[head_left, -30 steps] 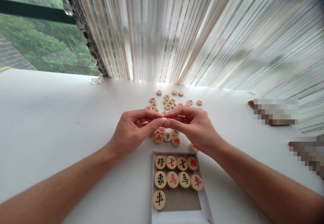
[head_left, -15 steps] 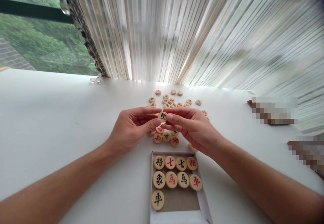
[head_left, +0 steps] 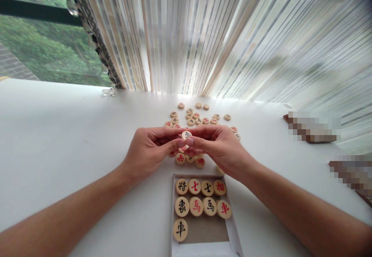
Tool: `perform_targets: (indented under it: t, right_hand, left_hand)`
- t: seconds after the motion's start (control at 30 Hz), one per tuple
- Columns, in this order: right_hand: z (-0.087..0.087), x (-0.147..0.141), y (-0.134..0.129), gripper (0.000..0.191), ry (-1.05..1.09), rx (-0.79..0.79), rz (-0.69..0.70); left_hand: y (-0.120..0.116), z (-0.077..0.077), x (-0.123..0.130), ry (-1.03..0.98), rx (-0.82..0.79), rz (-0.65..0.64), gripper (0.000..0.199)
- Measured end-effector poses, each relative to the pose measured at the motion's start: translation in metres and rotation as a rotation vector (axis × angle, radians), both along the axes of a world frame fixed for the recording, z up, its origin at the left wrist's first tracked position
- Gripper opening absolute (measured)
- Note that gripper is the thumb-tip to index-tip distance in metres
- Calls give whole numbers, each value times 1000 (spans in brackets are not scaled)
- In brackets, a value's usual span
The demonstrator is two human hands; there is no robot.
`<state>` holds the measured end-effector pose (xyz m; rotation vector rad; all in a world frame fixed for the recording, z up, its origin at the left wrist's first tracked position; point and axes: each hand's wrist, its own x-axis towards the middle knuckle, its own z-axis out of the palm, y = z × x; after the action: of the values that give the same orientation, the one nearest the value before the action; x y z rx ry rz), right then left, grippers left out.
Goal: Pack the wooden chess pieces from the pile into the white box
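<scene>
Head view: our left hand (head_left: 148, 148) and right hand (head_left: 225, 148) pinch one disc (head_left: 186, 134), maybe to steady it, box (head_left: 207, 230) at six o'clock

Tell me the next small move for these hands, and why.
Probably lower the held piece into the box, right of the lone third-row piece. The left hand and right hand hold it upright-facing the camera, its black character seems to match, and that row has bare space.
</scene>
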<state>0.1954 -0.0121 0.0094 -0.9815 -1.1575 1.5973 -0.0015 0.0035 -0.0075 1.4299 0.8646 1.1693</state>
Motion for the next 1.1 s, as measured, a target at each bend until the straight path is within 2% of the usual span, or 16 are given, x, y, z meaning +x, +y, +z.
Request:
perform_targets:
  t: [0.23, 0.33, 0.47, 0.67, 0.93, 1.1]
  right_hand:
    - [2, 1, -3, 40, -120, 43, -52]
    - [4, 0, -5, 38, -136, 65, -64]
    - [5, -1, -5, 39, -138, 71, -50]
    - [2, 1, -2, 39, -82, 118, 29]
    - [-1, 2, -3, 38, -154, 171, 19]
    - [-9, 1, -6, 31, -318, 293, -30]
  left_hand:
    - [-5, -2, 0, 79, 183, -46, 27]
    - [-6, -1, 1, 75, 208, -53, 27]
    - [-5, 0, 3, 35, 149, -61, 22]
    - [1, -1, 3, -28, 8, -33, 31]
    - [2, 2, 0, -1, -25, -2, 28]
    - [1, 2, 2, 27, 5, -28, 17]
